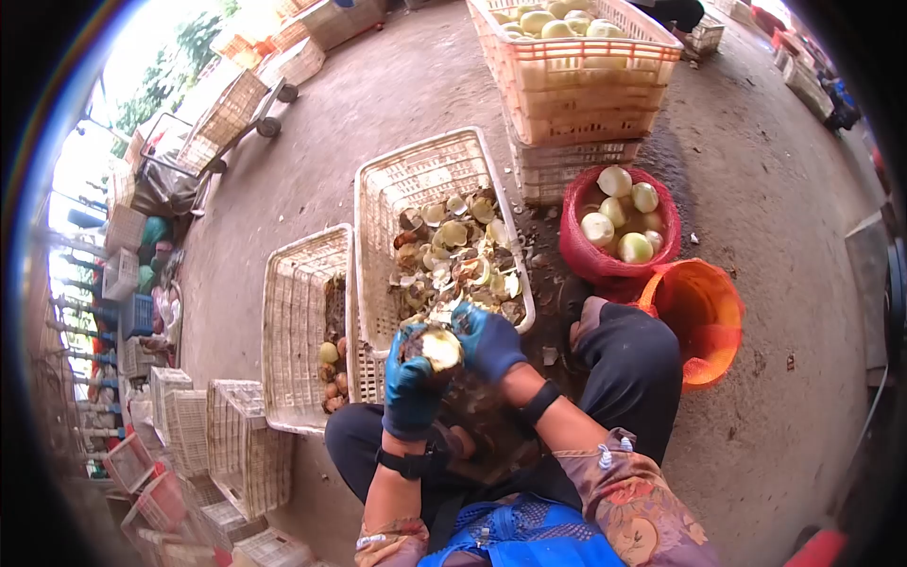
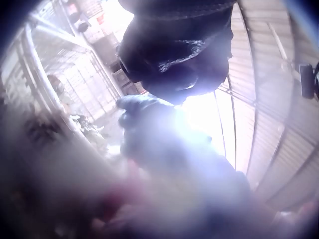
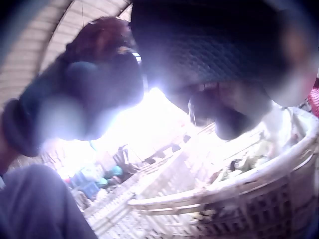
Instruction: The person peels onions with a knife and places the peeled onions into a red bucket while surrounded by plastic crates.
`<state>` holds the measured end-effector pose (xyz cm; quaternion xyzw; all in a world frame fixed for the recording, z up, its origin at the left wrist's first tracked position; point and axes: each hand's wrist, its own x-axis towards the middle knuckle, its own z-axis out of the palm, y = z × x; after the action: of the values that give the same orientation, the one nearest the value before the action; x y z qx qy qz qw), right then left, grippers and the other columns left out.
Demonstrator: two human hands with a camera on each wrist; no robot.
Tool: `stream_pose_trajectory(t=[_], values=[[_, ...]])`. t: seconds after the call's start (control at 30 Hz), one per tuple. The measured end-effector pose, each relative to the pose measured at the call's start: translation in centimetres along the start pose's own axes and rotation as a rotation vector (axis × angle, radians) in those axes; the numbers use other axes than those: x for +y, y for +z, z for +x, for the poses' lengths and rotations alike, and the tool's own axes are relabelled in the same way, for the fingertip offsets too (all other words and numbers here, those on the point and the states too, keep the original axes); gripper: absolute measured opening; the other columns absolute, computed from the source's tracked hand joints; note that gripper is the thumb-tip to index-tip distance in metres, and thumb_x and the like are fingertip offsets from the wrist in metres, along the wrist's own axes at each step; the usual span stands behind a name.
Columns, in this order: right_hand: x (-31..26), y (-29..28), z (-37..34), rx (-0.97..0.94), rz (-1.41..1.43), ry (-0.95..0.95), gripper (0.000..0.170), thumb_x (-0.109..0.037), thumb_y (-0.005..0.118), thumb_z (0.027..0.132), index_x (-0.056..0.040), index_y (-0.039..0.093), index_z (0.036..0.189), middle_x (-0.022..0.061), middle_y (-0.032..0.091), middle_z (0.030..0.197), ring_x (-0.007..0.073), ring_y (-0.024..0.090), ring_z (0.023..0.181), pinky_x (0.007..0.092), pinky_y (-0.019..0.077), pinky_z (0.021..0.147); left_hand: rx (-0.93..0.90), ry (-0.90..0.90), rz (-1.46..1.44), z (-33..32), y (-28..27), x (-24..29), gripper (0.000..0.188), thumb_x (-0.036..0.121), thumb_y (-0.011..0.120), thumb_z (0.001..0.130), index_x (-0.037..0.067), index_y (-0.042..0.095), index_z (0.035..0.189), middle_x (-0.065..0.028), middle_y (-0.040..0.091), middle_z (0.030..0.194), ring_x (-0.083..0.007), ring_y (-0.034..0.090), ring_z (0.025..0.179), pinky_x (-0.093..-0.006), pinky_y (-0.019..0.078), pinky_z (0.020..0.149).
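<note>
As we look from the left, past the narrower crate, our left hand has the vegetable gripped, right at the near end of the scrap crate. Its pale side faces our right hand, just beside it; the long axis, we can't make out. Whether those right fingers grip anything, we can't tell. Farther right sits our red bucket, pale vegetables inside.

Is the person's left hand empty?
No, the left hand has its gloved fingers curled around a round lump, pale on one part and dark brown on another.
</note>
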<state>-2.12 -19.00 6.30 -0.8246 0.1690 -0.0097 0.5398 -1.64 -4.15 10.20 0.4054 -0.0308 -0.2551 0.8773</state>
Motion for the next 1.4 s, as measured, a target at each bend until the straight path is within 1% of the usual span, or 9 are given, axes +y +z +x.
stream_pose_trajectory(t=[0.17, 0.4, 0.6, 0.9, 1.03, 1.2, 1.3, 1.33, 1.4], values=[[1.5, -1.5, 0.5, 0.015, 0.529, -0.139, 0.016, -0.023, 0.064, 0.086, -0.0075, 0.066, 0.090, 0.0147, 0.065, 0.076, 0.0247, 0.064, 0.064, 0.0343, 0.0484, 0.062, 0.064, -0.139, -0.065, 0.3, -4.7, -0.6, 0.056, 0.039, 0.060, 0.087, 0.008, 0.051, 0.132, -0.0149, 0.057, 0.127, -0.0344, 0.058, 0.110, -0.0453, 0.0512, 0.090], [0.6, -4.3, -0.2, -0.168, -0.238, -0.643, 0.011, -0.027, 0.057, 0.082, -0.0178, 0.061, 0.087, 0.0134, 0.063, 0.076, 0.0365, 0.062, 0.072, 0.0473, 0.0460, 0.058, -0.044, -0.106, -0.057, -0.3, -5.5, 0.4, 0.054, 0.036, 0.058, 0.089, 0.009, 0.049, 0.134, -0.0124, 0.054, 0.133, -0.0309, 0.052, 0.119, -0.0459, 0.0432, 0.101], [1.0, -3.7, 0.4, -0.101, -0.320, -0.706, 0.009, -0.025, 0.054, 0.084, -0.0183, 0.059, 0.087, 0.0123, 0.062, 0.077, 0.0360, 0.061, 0.072, 0.0473, 0.0459, 0.057, -0.020, -0.234, -0.111, -0.9, -5.3, 0.4, 0.056, 0.034, 0.060, 0.087, 0.010, 0.047, 0.136, -0.0117, 0.054, 0.133, -0.0305, 0.052, 0.121, -0.0479, 0.0445, 0.102], [0.1, -0.9, -0.9, 0.022, -0.557, -0.221, 0.015, -0.023, 0.056, 0.084, -0.0170, 0.065, 0.094, 0.0136, 0.069, 0.079, 0.0325, 0.069, 0.072, 0.0445, 0.0526, 0.062, 0.053, -0.171, -0.102, -0.1, -2.8, -1.0, 0.052, 0.018, 0.064, 0.084, 0.006, 0.047, 0.132, -0.0096, 0.061, 0.118, -0.0256, 0.061, 0.108, -0.0445, 0.0541, 0.088], [-0.2, -3.0, -0.1, -0.021, -0.320, -0.022, 0.024, -0.028, 0.057, 0.087, -0.0078, 0.068, 0.092, 0.0182, 0.069, 0.086, 0.0353, 0.069, 0.082, 0.0453, 0.0528, 0.066, 0.016, -0.103, -0.042, -0.2, -0.1, -0.4, 0.059, 0.015, 0.067, 0.079, 0.005, 0.045, 0.132, -0.0144, 0.059, 0.120, -0.0295, 0.059, 0.111, -0.0464, 0.0510, 0.094], [1.4, -2.1, 0.0, -0.068, 0.775, 0.110, 0.013, -0.017, 0.061, 0.089, -0.0056, 0.062, 0.082, -0.0054, 0.056, 0.068, 0.0046, 0.048, 0.063, 0.0245, 0.0418, 0.057, 0.057, -0.071, -0.058, 0.4, -2.3, -1.0, 0.056, 0.022, 0.062, 0.083, 0.005, 0.046, 0.134, -0.0147, 0.055, 0.129, -0.0324, 0.056, 0.116, -0.0459, 0.0459, 0.101], [-0.4, -4.2, -1.2, -0.334, 0.949, 0.170, 0.012, -0.013, 0.061, 0.089, -0.0039, 0.062, 0.082, -0.0035, 0.059, 0.070, 0.0052, 0.052, 0.066, 0.0245, 0.0439, 0.060, 0.090, -0.011, -0.086, 0.5, -2.6, -0.6, 0.055, 0.016, 0.062, 0.083, 0.004, 0.046, 0.134, -0.0154, 0.055, 0.131, -0.0307, 0.054, 0.120, -0.0457, 0.0417, 0.105], [0.3, -3.4, -1.9, -0.268, 0.627, -0.235, 0.012, -0.015, 0.060, 0.090, -0.0031, 0.063, 0.090, -0.0030, 0.058, 0.069, 0.0066, 0.054, 0.066, 0.0250, 0.0455, 0.062, 0.133, 0.005, -0.064, 0.6, -2.5, -0.4, 0.056, 0.012, 0.063, 0.081, 0.004, 0.046, 0.134, -0.0150, 0.056, 0.129, -0.0306, 0.055, 0.117, -0.0447, 0.0446, 0.102], [-0.4, -2.2, -2.4, -0.203, 0.695, -0.334, 0.017, -0.016, 0.060, 0.091, -0.0047, 0.063, 0.103, -0.0009, 0.060, 0.074, 0.0073, 0.056, 0.070, 0.0252, 0.0471, 0.063, 0.123, 0.039, -0.076, 0.9, -1.7, -0.1, 0.059, 0.007, 0.065, 0.079, 0.004, 0.045, 0.134, -0.0141, 0.056, 0.127, -0.0296, 0.057, 0.115, -0.0428, 0.0469, 0.101]])
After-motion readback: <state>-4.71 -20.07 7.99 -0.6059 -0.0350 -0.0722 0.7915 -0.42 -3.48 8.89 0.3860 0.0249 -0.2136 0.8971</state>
